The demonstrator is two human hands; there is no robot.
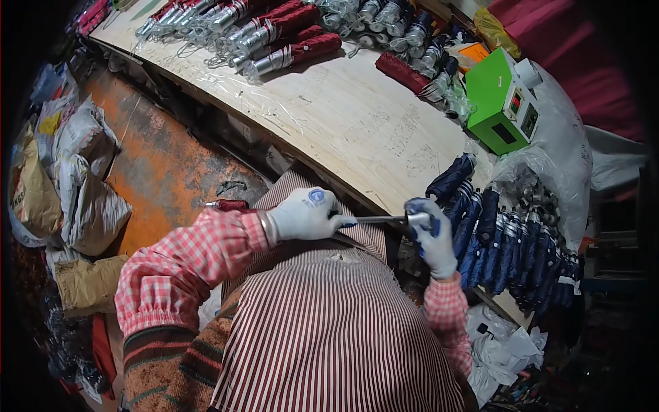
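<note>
In front of my striped apron, a folding umbrella's thin metal shaft [377,220] runs level between my two gloved hands. My left hand [309,214], in a white glove, is closed around the umbrella at the shaft's left end. My right hand [434,237], in a white glove with blue-coated fingertips, grips the silver handle [417,218] at the other end. A dark red folded piece [228,204] shows past my left wrist. The forearm hides whether it joins the shaft.
A pale wooden table [343,123] carries rows of dark red folded umbrellas [295,51] with silver handles. Right of it hang or lie navy folded umbrellas [494,220]. A green box-shaped device [494,103] stands at the back right. White sacks [86,185] lie on the floor at left.
</note>
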